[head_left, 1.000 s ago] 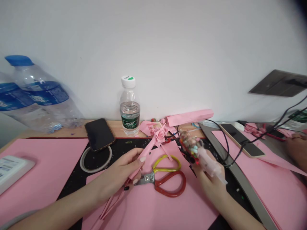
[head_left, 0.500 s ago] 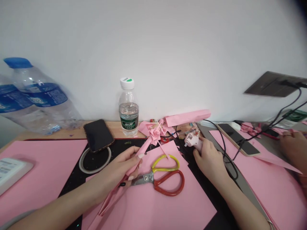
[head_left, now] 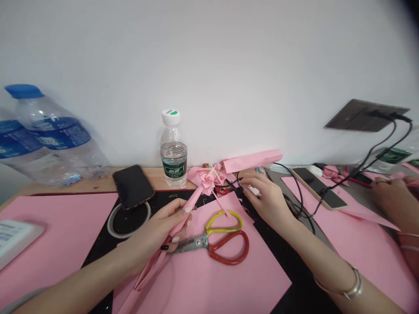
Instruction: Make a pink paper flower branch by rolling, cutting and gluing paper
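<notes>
My left hand (head_left: 173, 222) is closed around a pink paper flower stem (head_left: 193, 198), which slants up to a folded pink paper flower (head_left: 207, 182). Below the fingers, a pair of scissors (head_left: 198, 242) with one yellow and one red handle lies on a pink paper sheet (head_left: 225, 279). My right hand (head_left: 266, 196) hovers right of the flower with fingers apart. Under it shows a small white part of the glue gun (head_left: 254, 190); the rest is hidden by the hand. A black cord (head_left: 225, 186) runs close to its fingertips.
A water bottle (head_left: 174, 157) stands against the wall. A black phone (head_left: 133, 186) overlaps a tape ring (head_left: 113, 222). Big plastic bottles (head_left: 55, 131) are at left. At right lie another phone (head_left: 319, 187), cables (head_left: 365, 161) and another person's hand (head_left: 389, 194).
My right hand has moved left from the glue gun's handle, now covering most of the gun. My left hand keeps its hold on the stem. The view has shifted slightly right.
</notes>
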A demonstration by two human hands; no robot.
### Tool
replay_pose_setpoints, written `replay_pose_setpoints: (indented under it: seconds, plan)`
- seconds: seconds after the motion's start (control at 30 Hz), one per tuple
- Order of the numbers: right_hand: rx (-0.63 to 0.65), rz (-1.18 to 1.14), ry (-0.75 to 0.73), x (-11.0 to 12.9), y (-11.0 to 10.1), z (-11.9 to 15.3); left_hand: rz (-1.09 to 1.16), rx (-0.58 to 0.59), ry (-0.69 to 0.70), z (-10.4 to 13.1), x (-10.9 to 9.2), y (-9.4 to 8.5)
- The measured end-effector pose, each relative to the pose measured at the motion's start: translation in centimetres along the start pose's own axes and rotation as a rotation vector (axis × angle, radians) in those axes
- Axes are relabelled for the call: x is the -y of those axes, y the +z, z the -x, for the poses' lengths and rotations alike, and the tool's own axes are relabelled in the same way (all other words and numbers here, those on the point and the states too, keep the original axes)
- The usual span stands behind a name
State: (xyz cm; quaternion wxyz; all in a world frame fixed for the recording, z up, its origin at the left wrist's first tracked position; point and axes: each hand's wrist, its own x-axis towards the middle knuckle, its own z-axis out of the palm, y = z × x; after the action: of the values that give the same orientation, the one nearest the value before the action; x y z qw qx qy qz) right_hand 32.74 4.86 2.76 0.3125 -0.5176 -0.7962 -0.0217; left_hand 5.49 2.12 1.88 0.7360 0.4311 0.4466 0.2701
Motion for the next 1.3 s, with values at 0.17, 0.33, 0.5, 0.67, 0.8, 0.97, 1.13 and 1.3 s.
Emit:
replay_pose_setpoints:
  seconds: [0.17, 0.33, 0.5, 0.67, 0.8, 0.97, 1.13, 1.3]
  plan:
    - [0.208, 0.134, -0.031, -0.9, 1.9, -4.5, 0.013, -0.023, 0.0, -0.1, -0.4, 0.1]
    - [0.334, 0.205, -0.121, -1.9, 4.3, -6.8, 0.01, -0.012, -0.005, -0.2, -0.3, 0.2]
    - [0.377, 0.22, -0.155, -1.8, 5.1, -7.2, -0.006, 0.001, -0.013, -0.1, -0.1, 0.1]
    - [0.26, 0.186, -0.053, -1.7, 4.3, -6.6, 0.036, 0.045, -0.011, -0.2, 0.0, 0.2]
    - [0.031, 0.157, 0.101, -1.6, 3.0, -5.7, -0.009, 0.019, -0.031, 0.0, 0.0, 0.6]
    - [-0.262, -0.004, 0.183, 0.7, 0.9, -3.4, -0.081, 0.004, -0.037, 0.4, -0.1, 1.0]
    - [-0.281, -0.272, 0.024, 4.8, 0.6, 0.6, -0.094, 0.072, -0.005, 0.2, 0.2, 1.0]
    - [-0.162, -0.418, -0.044, 6.8, 2.7, 3.7, -0.122, 0.092, 0.013, 0.7, 0.2, 1.5]
